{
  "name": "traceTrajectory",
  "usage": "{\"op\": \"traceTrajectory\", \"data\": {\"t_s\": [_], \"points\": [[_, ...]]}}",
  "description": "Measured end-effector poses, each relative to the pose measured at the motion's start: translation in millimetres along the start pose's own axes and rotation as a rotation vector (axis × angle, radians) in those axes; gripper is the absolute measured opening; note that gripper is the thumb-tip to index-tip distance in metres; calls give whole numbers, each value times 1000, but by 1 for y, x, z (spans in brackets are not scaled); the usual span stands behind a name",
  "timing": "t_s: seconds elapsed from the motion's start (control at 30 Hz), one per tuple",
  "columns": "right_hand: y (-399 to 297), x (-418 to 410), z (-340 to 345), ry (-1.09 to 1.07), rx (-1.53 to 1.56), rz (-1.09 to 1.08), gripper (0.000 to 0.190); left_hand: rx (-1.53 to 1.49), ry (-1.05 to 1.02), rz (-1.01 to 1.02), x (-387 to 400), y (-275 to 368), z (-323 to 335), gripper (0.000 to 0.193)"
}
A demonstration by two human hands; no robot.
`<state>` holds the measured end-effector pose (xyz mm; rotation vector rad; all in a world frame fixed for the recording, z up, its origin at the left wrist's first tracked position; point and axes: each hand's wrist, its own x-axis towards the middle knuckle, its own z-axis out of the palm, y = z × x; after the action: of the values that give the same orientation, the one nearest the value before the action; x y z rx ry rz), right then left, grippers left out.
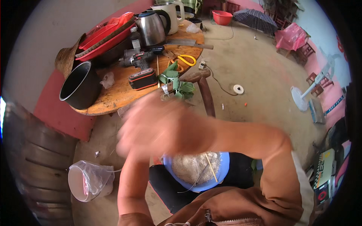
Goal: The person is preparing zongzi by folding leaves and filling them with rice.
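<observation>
My right hand point(172, 127) crosses in front of my left wrist, both blurred by motion. My left hand point(144, 113) merges with it, so fingers and anything between them cannot be made out. Just beyond the hands, a bundle of folded green leaves point(183, 87) tied with white string hangs at a wooden bar point(195, 75). Below my hands a blue basin point(225, 166) rests on my lap, holding pale grain point(186, 168). A thin bamboo stick point(211, 166) and a metal utensil point(200, 178) stand in the grain.
A round wooden table point(118, 97) carries a black pot point(80, 84), cordless drill point(138, 59), battery pack point(143, 79), yellow-handled scissors point(188, 60), cleaver point(181, 42) and steel kettle point(152, 28). A plastic-lined bucket point(76, 183) stands at left; a white fan point(314, 82) at right.
</observation>
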<state>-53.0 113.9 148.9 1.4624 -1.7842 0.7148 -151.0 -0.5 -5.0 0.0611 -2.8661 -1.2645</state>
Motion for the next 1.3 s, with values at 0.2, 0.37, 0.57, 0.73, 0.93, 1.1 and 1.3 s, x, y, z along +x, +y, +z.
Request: {"op": "traceTrajectory", "data": {"t_s": [0.2, 0.37, 0.57, 0.73, 0.93, 1.1, 1.3], "points": [[48, -145, 34, 168, 365, 1256, 15, -529, -312, -63, 9, -9, 11, 16], [78, -160, 78, 164, 400, 1330, 27, -167, -18, 75, 6, -16, 18, 34], [82, -157, 72, 205, 724, 1562, 29, -142, -118, 75, 3, 0, 11, 33], [69, -154, 76, 172, 197, 1499, 22, -553, -387, -61, 8, -5, 1, 20], [55, -158, 89, 201, -54, 1334, 14, -809, -632, -182, 7, -4, -6, 24], [47, -154, 90, 213, -182, 1128, 12, -876, -699, -183, 11, -13, -9, 23], [51, -159, 91, 178, -46, 1228, 14, -867, -682, -238, 9, -8, -8, 22]]}}
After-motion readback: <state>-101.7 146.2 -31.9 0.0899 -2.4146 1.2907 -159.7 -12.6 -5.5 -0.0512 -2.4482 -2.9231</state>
